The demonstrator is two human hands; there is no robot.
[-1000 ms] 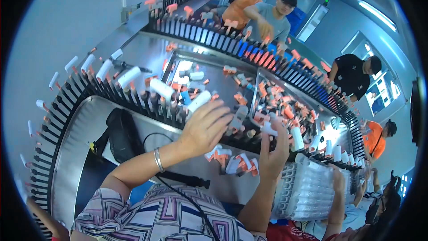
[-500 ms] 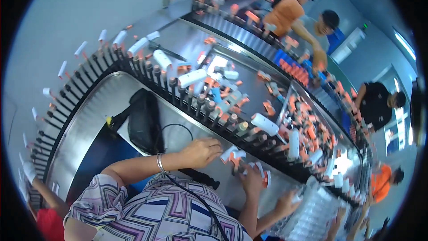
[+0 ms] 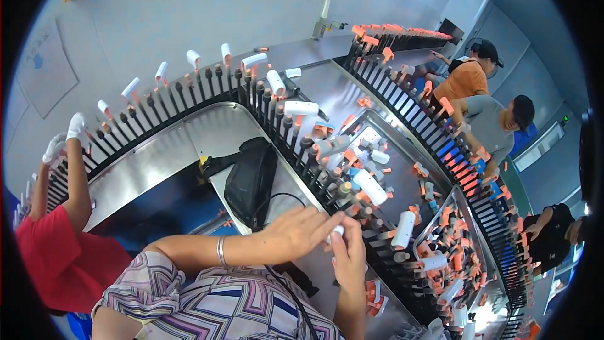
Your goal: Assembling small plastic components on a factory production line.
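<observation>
Taking the black pouch (image 3: 250, 179) as our landmark, we found both bare hands just to its lower right, brought together over a small white piece (image 3: 338, 233). The right hand (image 3: 350, 250) pinched this piece between thumb and fingers, which hid much of it. The left hand (image 3: 292, 234) was extended, its fingers close together and their tips meeting the right hand; whether they also gripped the piece, we could not tell. We noted a silver bracelet (image 3: 221, 252) on the left wrist, below the pouch, and some orange-and-white parts (image 3: 376, 297) farther to the pouch's lower right. A row of upright black pegs (image 3: 280, 116) ran along the pouch's right and curved away to its upper left, several bearing white cylindrical parts (image 3: 370, 187). Beyond the pegs, well right of the pouch, we saw a metal tray (image 3: 402, 176) with loose orange and white parts. Well left of the pouch, a co-worker in red (image 3: 75, 258) reached among the pegs with white gloves (image 3: 76, 126).
</observation>
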